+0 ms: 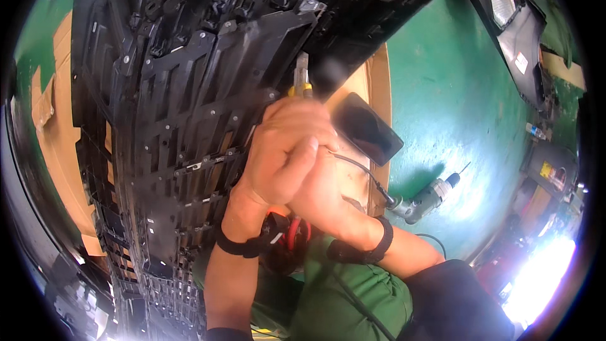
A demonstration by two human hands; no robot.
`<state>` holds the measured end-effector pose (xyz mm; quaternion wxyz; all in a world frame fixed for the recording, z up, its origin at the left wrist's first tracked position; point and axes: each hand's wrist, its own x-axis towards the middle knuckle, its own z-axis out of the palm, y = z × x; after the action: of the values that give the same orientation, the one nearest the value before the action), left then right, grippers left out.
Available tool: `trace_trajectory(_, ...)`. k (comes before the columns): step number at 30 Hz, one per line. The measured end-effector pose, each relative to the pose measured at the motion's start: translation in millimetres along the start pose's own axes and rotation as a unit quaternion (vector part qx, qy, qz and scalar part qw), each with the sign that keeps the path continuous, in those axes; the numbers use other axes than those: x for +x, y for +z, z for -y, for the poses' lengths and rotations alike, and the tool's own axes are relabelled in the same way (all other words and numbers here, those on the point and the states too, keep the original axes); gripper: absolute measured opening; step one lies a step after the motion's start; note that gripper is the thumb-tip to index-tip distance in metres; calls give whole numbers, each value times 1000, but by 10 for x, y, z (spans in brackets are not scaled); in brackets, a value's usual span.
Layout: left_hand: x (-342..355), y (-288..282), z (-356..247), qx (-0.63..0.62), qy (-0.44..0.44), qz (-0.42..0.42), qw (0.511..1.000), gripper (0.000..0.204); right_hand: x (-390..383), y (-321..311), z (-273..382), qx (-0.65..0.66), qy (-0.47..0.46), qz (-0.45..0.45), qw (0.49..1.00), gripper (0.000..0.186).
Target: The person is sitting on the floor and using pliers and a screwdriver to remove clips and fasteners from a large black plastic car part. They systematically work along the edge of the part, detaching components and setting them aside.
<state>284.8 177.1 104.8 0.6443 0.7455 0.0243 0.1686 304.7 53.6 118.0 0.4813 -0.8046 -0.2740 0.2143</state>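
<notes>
Both my hands are clasped together low over a large black ribbed plastic panel (170, 88). My left hand (268, 151) is closed on top, its thumb lying over the right hand. My right hand (325, 183) is closed beneath it, with most of its fingers hidden. From the top of the joined fists sticks a hand tool with a flat metal tip and yellow handle parts, apparently pliers (303, 72). Its tip lies close to the panel's right edge; whether they touch, I cannot tell. A dark band circles each wrist.
A black phone (369, 129) lies on cardboard (380, 79) right of my hands. Beyond it, a corded power drill (429, 202) rests on the green floor (461, 101). More cardboard (63, 145) borders the panel's left side. A dark part (524, 57) stands at the far right.
</notes>
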Motion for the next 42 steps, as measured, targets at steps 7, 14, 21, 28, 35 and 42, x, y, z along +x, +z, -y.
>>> trace_trajectory(7, 305, 241, -395, -10, 26, -28, 999, 21, -44, -305, 19, 48, 15, 0, 999, 22)
trace_trajectory(14, 417, 262, -375, -33, -25, -29, 999, 38, 75, -405, -16, 28, -10, -2, 1000, 19)
trace_trajectory(21, 479, 206, -324, -49, -25, -25, 998, 44, 73, -327, 12, -299, -38, 111, 947, 15)
trace_trajectory(28, 508, 162, -285, -78, -24, -13, 997, 49, 136, -292, 23, -39, -18, -72, 996, 18)
trace_trajectory(35, 482, 202, -236, -128, 13, -53, 990, 31, 128, -401, 131, -140, -8, -27, 990, 21)
trace_trajectory(42, 494, 191, -264, -109, 1, -44, 993, 28, 172, -390, 119, -186, -40, -26, 981, 19)
